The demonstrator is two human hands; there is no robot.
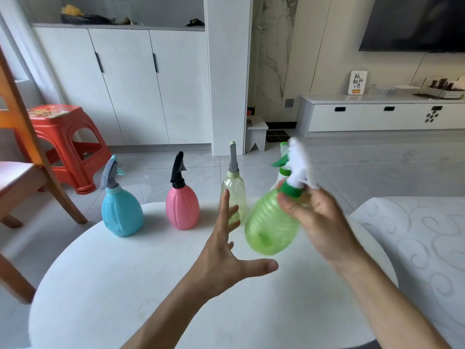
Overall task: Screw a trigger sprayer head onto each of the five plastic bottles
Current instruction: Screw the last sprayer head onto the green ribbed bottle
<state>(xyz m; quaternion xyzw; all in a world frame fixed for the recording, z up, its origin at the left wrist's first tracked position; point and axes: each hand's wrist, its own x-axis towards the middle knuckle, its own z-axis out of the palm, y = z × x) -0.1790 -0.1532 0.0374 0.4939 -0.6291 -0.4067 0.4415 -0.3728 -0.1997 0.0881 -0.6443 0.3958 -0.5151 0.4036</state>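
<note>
Left hand hovers open and empty; right hand alone grips the tilted green bottle by its neck. It could slip and topple the clear bottle.

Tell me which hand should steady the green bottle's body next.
Left. The left hand is open beside the tilted green bottle, while the right hand already grips its neck below the sprayer.

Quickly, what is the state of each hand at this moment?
Left hand: open, fingers spread, holding nothing, beside the green bottle.
Right hand: closed around the green bottle's neck at its green collar, holding it tilted above the table.
</note>
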